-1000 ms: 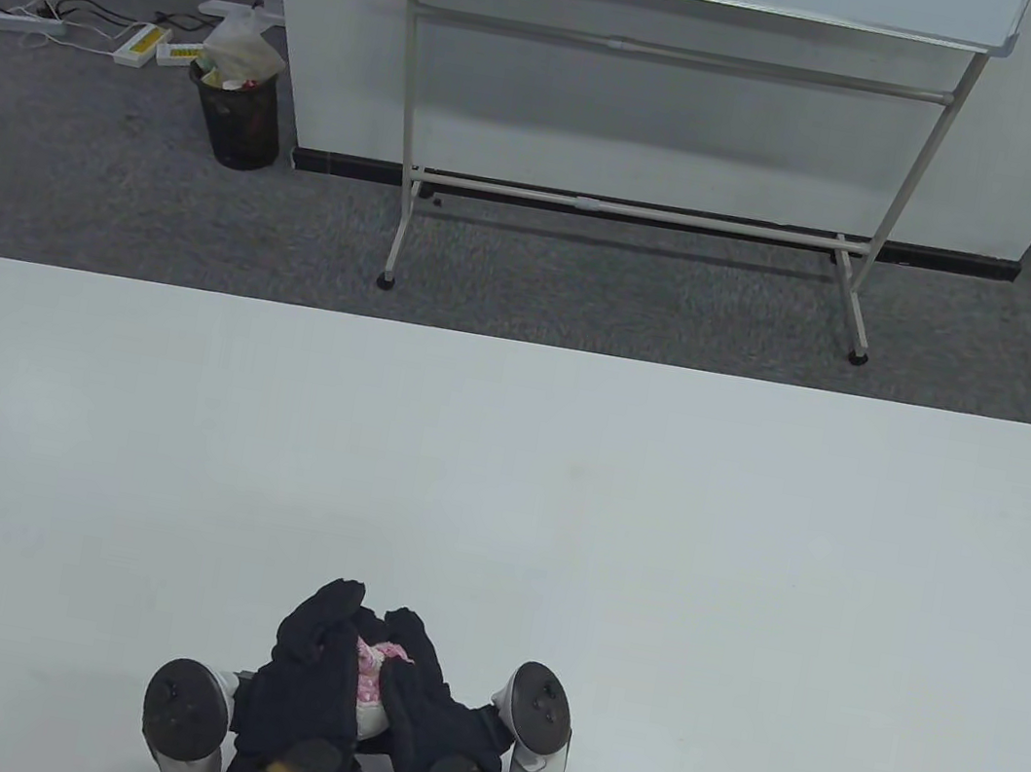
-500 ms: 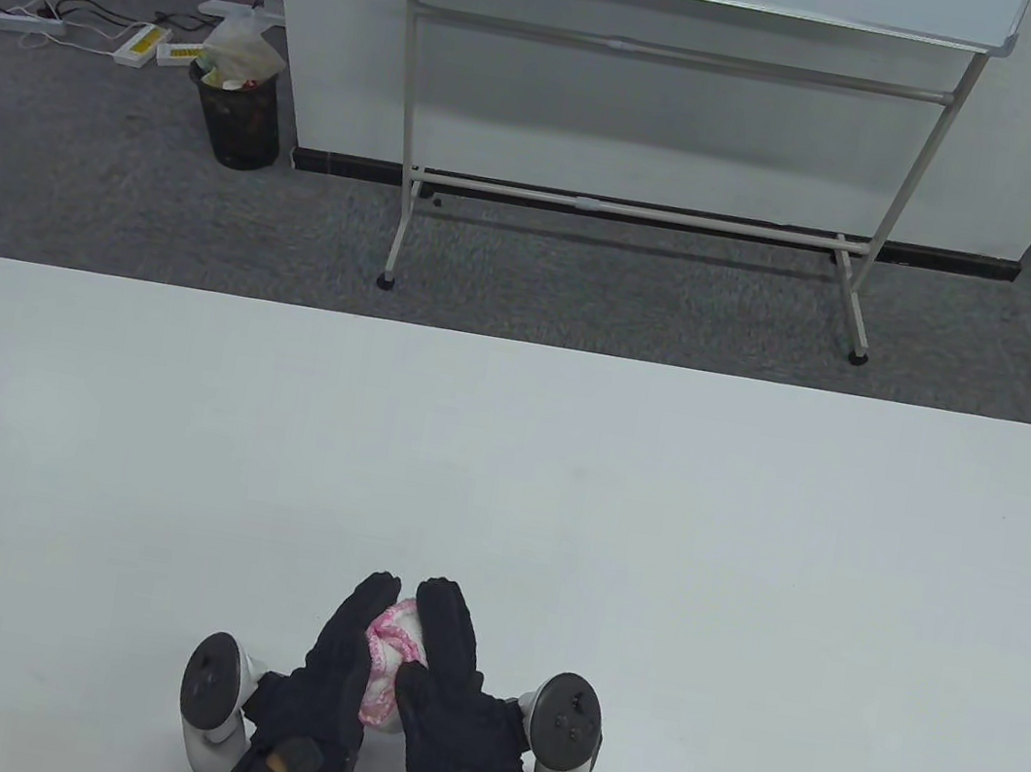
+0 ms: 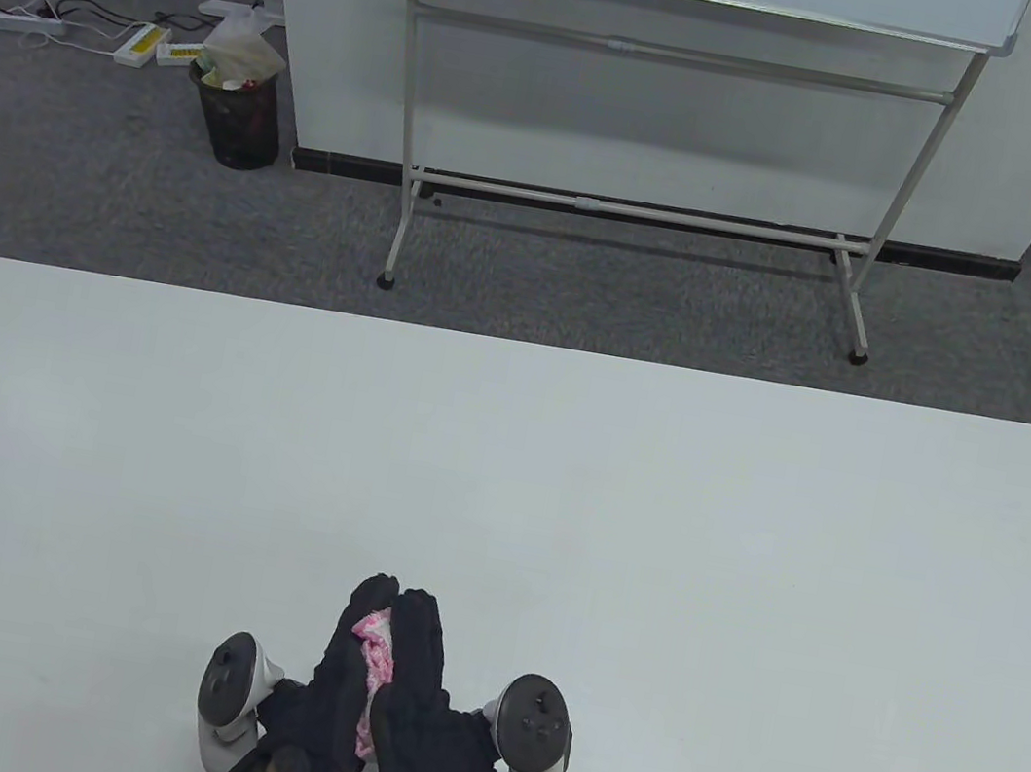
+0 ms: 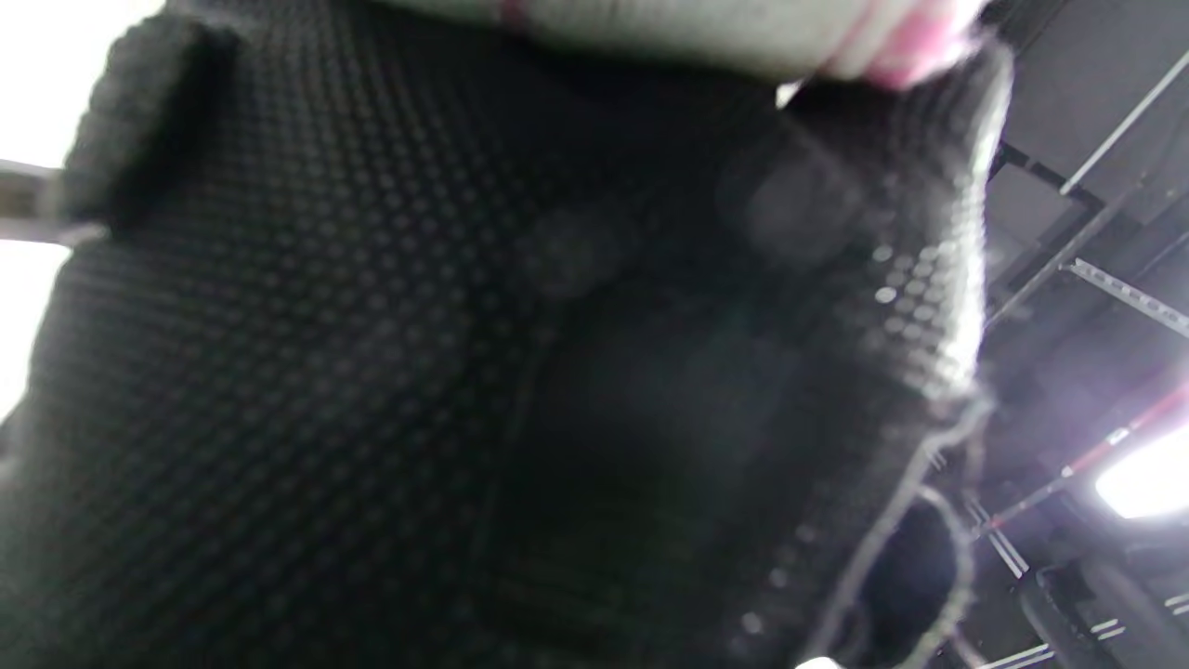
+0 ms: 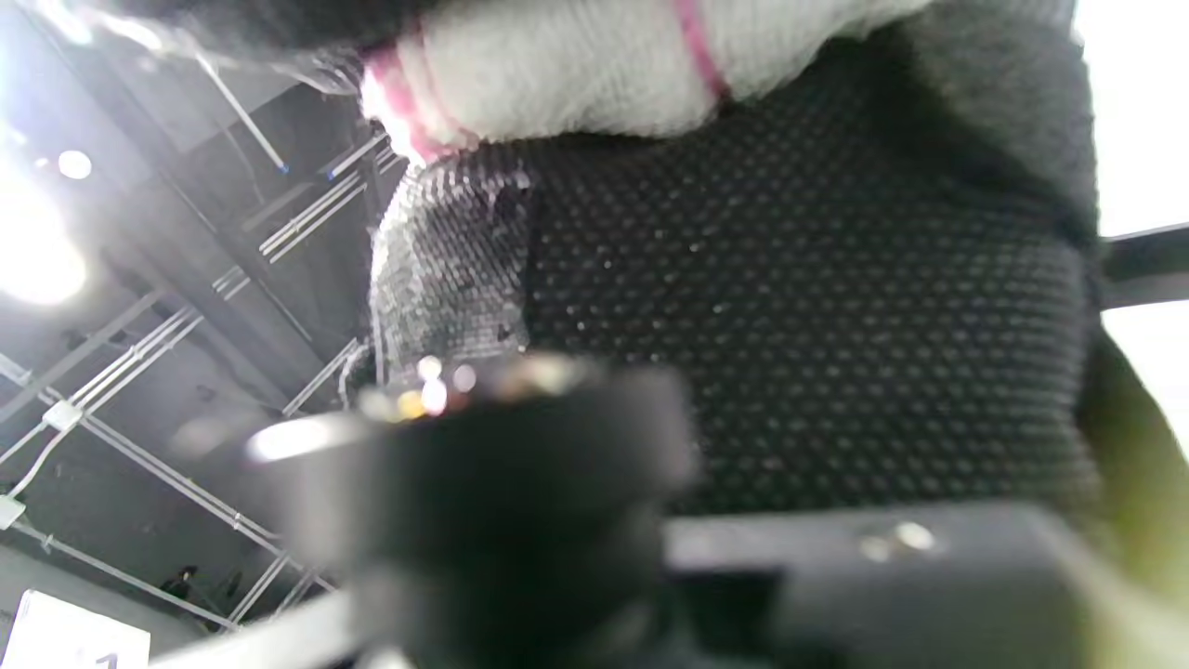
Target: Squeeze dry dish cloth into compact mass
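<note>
Hands press together at the near edge of the table (image 3: pixel 560 473), palms facing each other. The left hand (image 3: pixel 330 700) and the right hand (image 3: pixel 421 716) squeeze the dish cloth (image 3: pixel 372 658) between them; their fingers (image 3: pixel 412 620) lie straight and closed on it, the tips touching beyond the cloth. Only a narrow pink and white strip of the cloth shows between the palms. Beyond the far edge of the table stands a whiteboard stand (image 3: pixel 644 210), and left of the stand a black waste bin (image 3: pixel 237 117) on the carpet.
</note>
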Available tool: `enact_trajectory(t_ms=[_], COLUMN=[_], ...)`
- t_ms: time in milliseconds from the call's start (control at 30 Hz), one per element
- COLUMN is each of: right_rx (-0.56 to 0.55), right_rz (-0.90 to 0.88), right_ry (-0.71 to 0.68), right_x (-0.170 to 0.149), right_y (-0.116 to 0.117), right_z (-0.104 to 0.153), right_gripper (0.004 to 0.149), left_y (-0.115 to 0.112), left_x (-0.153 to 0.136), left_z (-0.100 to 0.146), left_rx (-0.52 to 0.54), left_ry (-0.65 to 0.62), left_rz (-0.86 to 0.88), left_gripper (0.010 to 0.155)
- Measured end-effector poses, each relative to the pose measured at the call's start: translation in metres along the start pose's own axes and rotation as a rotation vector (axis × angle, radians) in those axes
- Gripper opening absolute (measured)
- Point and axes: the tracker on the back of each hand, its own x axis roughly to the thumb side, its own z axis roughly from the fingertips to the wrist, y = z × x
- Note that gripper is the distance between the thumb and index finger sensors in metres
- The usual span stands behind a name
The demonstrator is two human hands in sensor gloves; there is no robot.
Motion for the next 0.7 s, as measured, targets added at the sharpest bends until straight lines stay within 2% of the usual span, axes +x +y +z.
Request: enact_trajectory(t_ms=[133,267,333,533,633,700], right_rx=[-0.009,-0.027,-0.057,-0.195,-0.268,-0.275], right_rz=[-0.044,-0.075,-0.106,-0.128,0.015,0.239], right_ry=[0.016,0.013,0.016,0.033,0.014,-0.019], right_x=[-0.001,0.003,0.007,0.007,0.014,0.021], right_y=[-0.003,-0.006,-0.010,-0.022,-0.030,-0.037], right_z=[0.001,0.003,0.003,0.004,0.006,0.007], right_gripper=[0.074,0.075,0.077,0.068,0.066,0.066], left_y=[-0.002,-0.004,-0.003,0.005,0.011,0.015], left_x=[0.004,0.012,0.015,0.026,0.036,0.042], left_z=[-0.001,-0.003,-0.004,-0.003,-0.002,-0.001], left_rx=[0.012,0.026,0.028,0.094,0.147,0.144], left_ry=[-0.013,-0.050,-0.056,-0.018,0.018,0.039], left_rz=[-0.048,-0.193,-0.211,-0.359,-0.555,-0.680], left_gripper=[0.071,0.072,0.071,0.068,0.068,0.068])
